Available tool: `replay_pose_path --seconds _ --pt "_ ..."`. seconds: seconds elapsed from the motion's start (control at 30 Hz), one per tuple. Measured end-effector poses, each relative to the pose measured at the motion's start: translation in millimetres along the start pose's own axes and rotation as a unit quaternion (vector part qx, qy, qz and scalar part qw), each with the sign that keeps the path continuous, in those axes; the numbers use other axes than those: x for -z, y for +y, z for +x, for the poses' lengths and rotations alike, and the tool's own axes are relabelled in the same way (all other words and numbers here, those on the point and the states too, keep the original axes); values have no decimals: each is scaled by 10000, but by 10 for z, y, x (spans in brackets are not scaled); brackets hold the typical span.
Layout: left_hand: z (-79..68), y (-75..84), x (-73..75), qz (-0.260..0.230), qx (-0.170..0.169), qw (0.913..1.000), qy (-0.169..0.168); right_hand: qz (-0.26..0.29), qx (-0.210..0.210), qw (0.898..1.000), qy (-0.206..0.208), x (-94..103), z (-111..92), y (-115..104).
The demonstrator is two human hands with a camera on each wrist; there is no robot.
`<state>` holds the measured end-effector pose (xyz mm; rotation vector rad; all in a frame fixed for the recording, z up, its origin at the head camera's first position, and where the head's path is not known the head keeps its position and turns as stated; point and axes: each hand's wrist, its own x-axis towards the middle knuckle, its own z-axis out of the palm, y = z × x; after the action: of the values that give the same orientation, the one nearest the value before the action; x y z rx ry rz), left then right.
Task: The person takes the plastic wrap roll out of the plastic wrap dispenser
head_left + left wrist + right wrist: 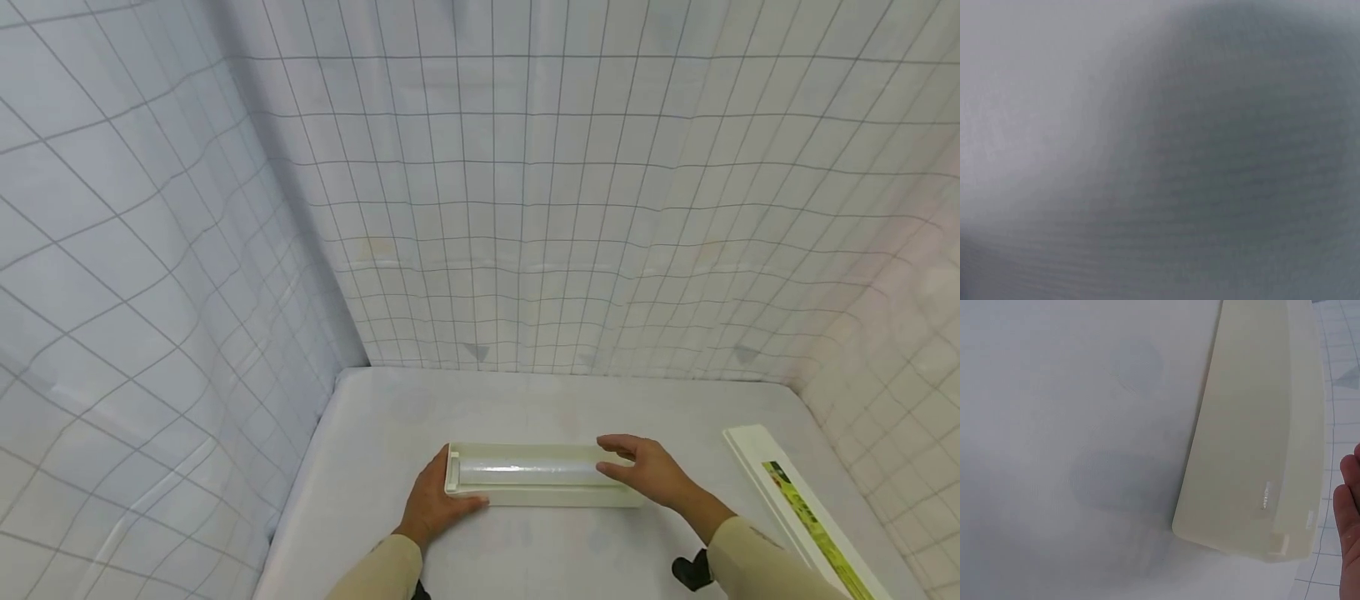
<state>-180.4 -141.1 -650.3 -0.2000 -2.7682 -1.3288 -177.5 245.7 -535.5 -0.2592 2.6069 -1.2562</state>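
A cream plastic cling film dispenser [555,497] lies lengthwise on the white table, its top off. Inside rests a roll of clear film [517,473]. My left hand [435,504] grips the dispenser's left end, the thumb along the front side and the fingers round the back. Over the right end is my right hand [651,472], thumb and fingers spread apart with nothing between them. In the right wrist view, the dispenser's side [1241,437] fills the middle and the fingers [1349,512] show past its far edge. The left wrist view is a grey blur.
A long cream lid [783,492] with a yellow-green label lies slanted at the right of the table [420,408]. A small black object [692,572] sits beside the right sleeve. Grid-patterned white curtains [525,208] stand behind and at both sides.
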Motion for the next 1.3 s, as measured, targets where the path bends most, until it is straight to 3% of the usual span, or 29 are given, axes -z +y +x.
replay_pose_path --seconds 0.23,0.8,1.3 --pt "4 -23 -7 22 -109 9999 43 -223 327 9986 -350 -112 111 104" --pt "-6 -44 -11 10 -68 9999 79 -845 -87 9960 -263 -308 325 189" --pt "-3 -20 -8 0 4 10000 26 -1539 -46 9876 -306 -368 387 170"
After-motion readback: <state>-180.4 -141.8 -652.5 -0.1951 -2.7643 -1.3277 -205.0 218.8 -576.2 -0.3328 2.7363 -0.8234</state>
